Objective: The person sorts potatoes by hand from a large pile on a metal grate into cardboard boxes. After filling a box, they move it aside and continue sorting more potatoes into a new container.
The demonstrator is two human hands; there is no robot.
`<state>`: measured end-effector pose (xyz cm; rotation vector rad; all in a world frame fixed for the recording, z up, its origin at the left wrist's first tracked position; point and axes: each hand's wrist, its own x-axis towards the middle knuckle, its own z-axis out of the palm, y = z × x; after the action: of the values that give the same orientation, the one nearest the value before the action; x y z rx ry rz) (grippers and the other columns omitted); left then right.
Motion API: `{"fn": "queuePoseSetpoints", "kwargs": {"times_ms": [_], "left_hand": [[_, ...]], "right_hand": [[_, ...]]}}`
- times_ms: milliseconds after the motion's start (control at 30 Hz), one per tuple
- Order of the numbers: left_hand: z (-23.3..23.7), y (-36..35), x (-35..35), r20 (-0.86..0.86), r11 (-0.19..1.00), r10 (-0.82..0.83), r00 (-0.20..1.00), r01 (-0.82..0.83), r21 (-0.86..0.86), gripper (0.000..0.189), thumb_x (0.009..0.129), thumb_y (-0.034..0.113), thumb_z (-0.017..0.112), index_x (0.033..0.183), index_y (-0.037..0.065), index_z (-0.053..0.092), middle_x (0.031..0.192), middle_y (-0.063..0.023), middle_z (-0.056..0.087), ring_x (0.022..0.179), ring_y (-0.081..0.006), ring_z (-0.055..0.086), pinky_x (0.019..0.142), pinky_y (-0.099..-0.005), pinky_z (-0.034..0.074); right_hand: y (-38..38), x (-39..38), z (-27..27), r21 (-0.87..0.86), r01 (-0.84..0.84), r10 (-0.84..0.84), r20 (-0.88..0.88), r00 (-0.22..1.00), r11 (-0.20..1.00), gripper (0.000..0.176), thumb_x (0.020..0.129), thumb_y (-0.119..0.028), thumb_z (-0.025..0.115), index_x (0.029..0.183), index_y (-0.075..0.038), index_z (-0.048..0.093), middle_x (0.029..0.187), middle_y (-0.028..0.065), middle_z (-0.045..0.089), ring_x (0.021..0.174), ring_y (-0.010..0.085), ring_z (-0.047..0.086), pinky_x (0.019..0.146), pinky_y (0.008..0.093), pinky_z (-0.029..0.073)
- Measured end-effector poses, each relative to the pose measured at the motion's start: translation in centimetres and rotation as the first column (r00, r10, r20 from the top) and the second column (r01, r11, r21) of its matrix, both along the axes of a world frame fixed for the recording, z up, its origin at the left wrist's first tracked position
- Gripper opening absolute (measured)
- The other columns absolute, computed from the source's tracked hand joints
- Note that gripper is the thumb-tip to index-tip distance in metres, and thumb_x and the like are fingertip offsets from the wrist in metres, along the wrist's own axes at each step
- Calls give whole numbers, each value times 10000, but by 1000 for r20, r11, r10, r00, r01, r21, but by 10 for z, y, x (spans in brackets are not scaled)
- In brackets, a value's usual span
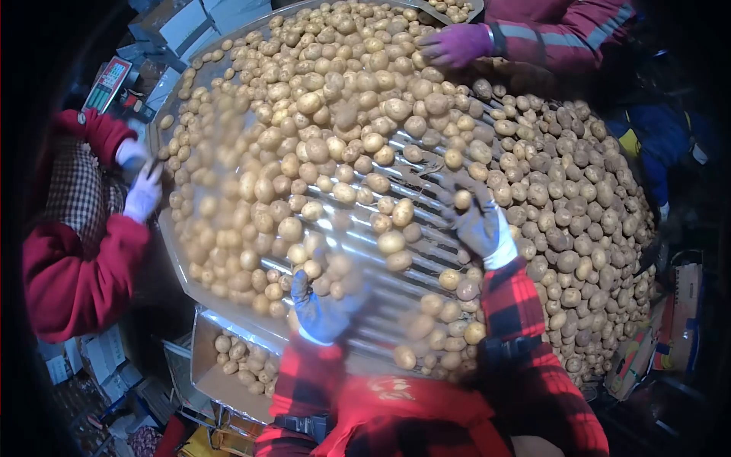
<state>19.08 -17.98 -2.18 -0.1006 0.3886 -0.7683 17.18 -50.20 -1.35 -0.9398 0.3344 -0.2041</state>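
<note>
My left hand (324, 308), in a blue-grey glove, is smeared by motion above the near side of a slatted metal rack (365, 247). Its thumb points up, and the hand is cupped about several blurred potatoes (336, 278). Farther to the right, my right hand (478, 225) wears a dirty grey glove with a white cuff. A small potato (462, 199) rests against its curled fingers, over the slats beside the right-hand heap. Loose potatoes (392, 242) lie on the bars between both hands.
A large pile of pale potatoes (320, 84) covers the far and left sides; a darker heap (586, 221) lies right. Co-workers' gloved hands are at left (143, 190) and top (457, 44). A carton of potatoes (244, 365) stands below the metal table rim (179, 263).
</note>
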Motion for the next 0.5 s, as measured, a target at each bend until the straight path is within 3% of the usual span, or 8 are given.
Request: {"fn": "queuePoseSetpoints", "kwargs": {"times_ms": [33, 67, 100, 167, 233, 333, 467, 500], "left_hand": [[-22, 5, -5, 39, 995, -2, 999, 6, -103, 454, 987, 394, 553, 1399, 213, 495, 1300, -25, 396, 1196, -253, 324, 967, -520, 319], [-34, 8, -8, 80, 979, 2, 997, 14, -203, 531, 1030, 462, 465, 1514, 245, 429, 1612, -36, 341, 1508, -314, 241, 1167, -679, 229], [-35, 8, -9, 67, 979, -24, 997, 37, -203, 516, 1031, 462, 460, 1500, 246, 447, 1607, -35, 349, 1503, -310, 248, 1168, -678, 230], [-36, 5, -12, 92, 977, -32, 995, 51, -209, 511, 1032, 460, 456, 1497, 249, 450, 1606, -37, 350, 1504, -311, 244, 1169, -679, 227], [-37, 5, -14, 129, 979, -46, 991, 70, -190, 506, 1033, 458, 445, 1498, 260, 446, 1611, -36, 339, 1506, -317, 233, 1169, -686, 217], [13, -14, -7, 13, 997, -51, 999, 50, 67, 181, 959, 291, 653, 1053, 178, 548, 1122, -62, 518, 885, -175, 450, 778, -355, 410], [1, -24, -11, -35, 993, -67, 997, 70, 92, 216, 953, 327, 648, 1081, 173, 567, 1144, -72, 521, 867, -179, 451, 784, -379, 419], [-42, -12, -20, 5, 985, -70, 998, 70, -158, 533, 1033, 489, 432, 1500, 234, 436, 1632, -15, 303, 1518, -333, 200, 1159, -705, 210]], "right_hand": [[-20, 1, 13, -783, -172, -12, -223, 975, 598, 269, 956, -98, 635, 1212, -17, 631, 1068, 91, 690, 840, 182, 669, 728, 314, 574], [-36, 19, 5, -152, 128, -162, -234, 959, 980, 212, 962, -72, 610, 1164, -29, 654, 965, 73, 693, 795, 143, 658, 661, 284, 554], [-59, 34, 2, -211, 68, -121, -252, 960, 975, 183, 949, -89, 625, 1123, -63, 673, 893, 68, 693, 752, 122, 653, 612, 265, 532], [-78, 83, 8, -931, -26, -284, -138, 949, 363, 349, 910, -117, 598, 1253, -73, 646, 1030, 104, 726, 859, 247, 707, 760, 382, 576], [-109, 125, -10, -936, -284, -362, -196, 911, -208, 472, 883, -172, 542, 1351, -125, 585, 1283, 169, 648, 1157, 377, 619, 967, 484, 504], [-82, 137, -12, -825, -563, -352, -510, 785, -59, 480, 847, -217, 631, 1322, -179, 580, 1250, 212, 628, 1131, 419, 618, 949, 498, 510], [-8, 64, -12, -941, -180, -145, -143, 979, -286, 328, 909, -91, 530, 1219, -135, 627, 1014, 159, 646, 948, 358, 651, 768, 476, 532], [10, 44, -15, -904, -192, -69, -180, 981, -383, 370, 907, -65, 489, 1236, -158, 629, 1045, 139, 643, 920, 299, 644, 717, 412, 523]]}}
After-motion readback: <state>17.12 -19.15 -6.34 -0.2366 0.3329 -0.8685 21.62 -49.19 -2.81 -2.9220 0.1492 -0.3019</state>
